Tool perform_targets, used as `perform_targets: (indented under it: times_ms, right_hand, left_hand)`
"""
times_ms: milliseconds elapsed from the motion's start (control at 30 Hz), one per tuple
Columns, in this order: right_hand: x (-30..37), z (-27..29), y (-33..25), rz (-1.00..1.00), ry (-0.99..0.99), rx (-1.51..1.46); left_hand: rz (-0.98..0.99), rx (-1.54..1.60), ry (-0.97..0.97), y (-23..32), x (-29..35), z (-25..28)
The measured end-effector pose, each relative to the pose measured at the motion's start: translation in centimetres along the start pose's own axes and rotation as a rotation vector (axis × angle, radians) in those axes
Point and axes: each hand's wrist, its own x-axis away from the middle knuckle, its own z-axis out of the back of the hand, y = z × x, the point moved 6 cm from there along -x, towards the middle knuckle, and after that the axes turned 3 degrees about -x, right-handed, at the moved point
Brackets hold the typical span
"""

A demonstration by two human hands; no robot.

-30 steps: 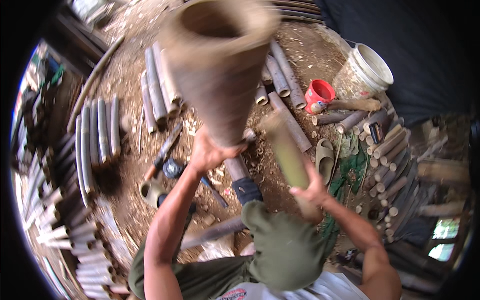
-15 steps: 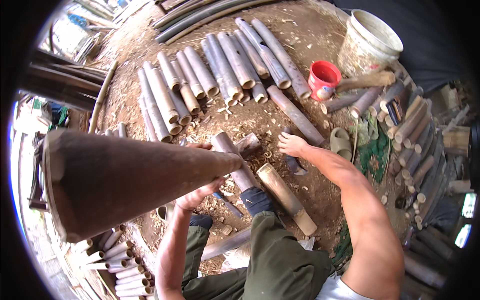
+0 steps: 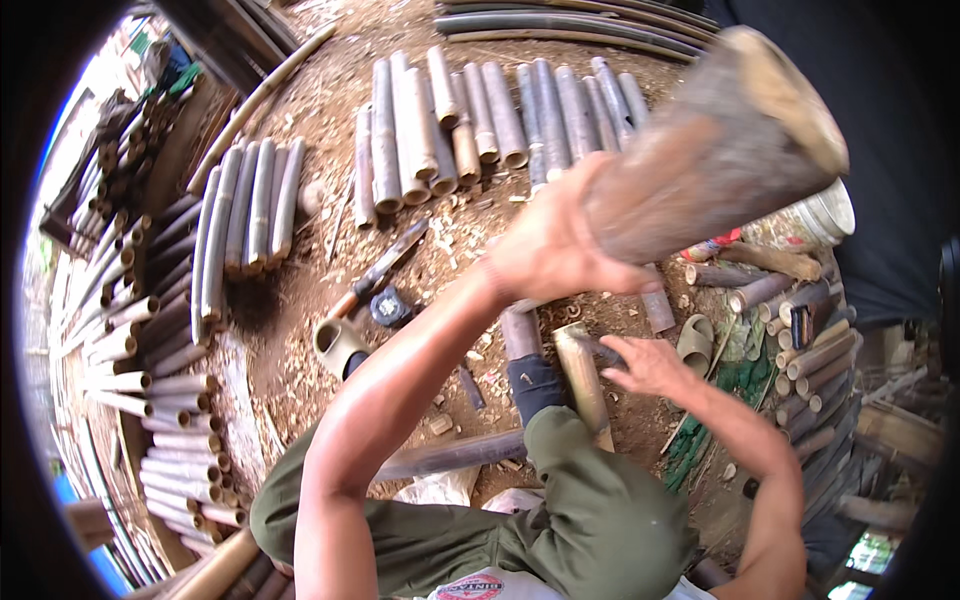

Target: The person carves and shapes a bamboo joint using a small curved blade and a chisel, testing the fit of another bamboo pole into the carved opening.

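Fingers of the left hand [image 3: 558,240] are wrapped around the near end of a thick brown-grey bamboo tube [image 3: 695,160], which is raised in front of the person and tilts up to the right, its pale cut end farthest from the hand. Lower down, the right hand [image 3: 652,368] reaches in with bent fingers at a small dark object [image 3: 604,352]; whether they have closed on it, I cannot tell. Just left of that object stands a shorter yellowish bamboo section [image 3: 582,385], beside the person's knee in green trousers [image 3: 610,500]. A sandal [image 3: 695,343] lies near the right hand. Farther left, a long tool with a wooden handle [image 3: 380,270] rests on the shaving-strewn ground [image 3: 320,275]. Beyond are bamboo tubes in a row [image 3: 475,115], with a stack [image 3: 185,465] at far left. A whitish bucket [image 3: 828,213] is partly hidden by the raised tube.
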Motion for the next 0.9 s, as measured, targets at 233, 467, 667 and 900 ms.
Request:
perform_targets:
  times_ms: [233, 467, 667, 900]
  right_hand:
    - [-8.2, -7.6, -5.8, 0.062, 0.127, 0.024]
    - [-10.6, -10.1, -3.9, 0.035, 0.099, 0.02]
    - [-6.9, -5.1, 6.1, -0.148, 0.297, -0.045]
    - [-0.5, -12.3, 14.2, -0.402, 0.273, -0.159]
  left_hand:
    - [0.055, -0.148, 0.003, 0.2, -1.3, -1.1]
    - [0.067, -0.154, -0.012, -0.2, -1.1, -1.2]
    - [0.027, -0.104, 0.03, 0.6, 0.9, 0.8]
    - [-0.08, -0.025, 0.145, 0.1, 4.4, 4.3]
